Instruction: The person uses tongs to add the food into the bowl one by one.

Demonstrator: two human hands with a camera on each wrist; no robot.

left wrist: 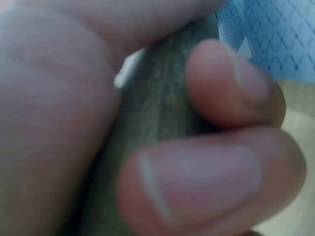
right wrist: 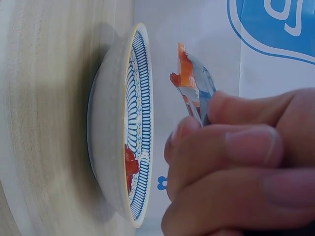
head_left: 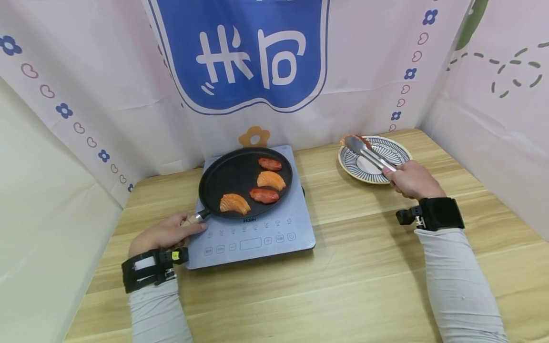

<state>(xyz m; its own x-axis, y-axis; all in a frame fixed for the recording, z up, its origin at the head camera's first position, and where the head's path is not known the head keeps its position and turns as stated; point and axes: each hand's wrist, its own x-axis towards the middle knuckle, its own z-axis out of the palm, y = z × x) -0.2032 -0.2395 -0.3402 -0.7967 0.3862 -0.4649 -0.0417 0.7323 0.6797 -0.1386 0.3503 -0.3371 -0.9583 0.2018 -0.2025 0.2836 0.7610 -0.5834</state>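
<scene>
My left hand (head_left: pixel 167 232) grips the handle (head_left: pixel 194 219) of a round black frying pan (head_left: pixel 229 178). In the left wrist view, fingers curl round that handle (left wrist: pixel 152 105). Two orange salmon slices (head_left: pixel 271 180) and two red meat pieces (head_left: pixel 264 195) lie in the pan. My right hand (head_left: pixel 415 180) holds metal tongs (head_left: pixel 374 157) over a patterned plate (head_left: pixel 364 174). Between the tong tips is an orange slice (right wrist: pixel 187 73), raised above the plate in the right wrist view. A red piece (right wrist: pixel 131 168) lies in the plate.
The pan rests on a grey induction cooker (head_left: pixel 257 245) with a touch panel along its front. Both stand on a wooden table (head_left: pixel 339 281). A printed cloth (head_left: pixel 351 57) hangs behind, and a pale wall (head_left: pixel 38 200) borders the left side.
</scene>
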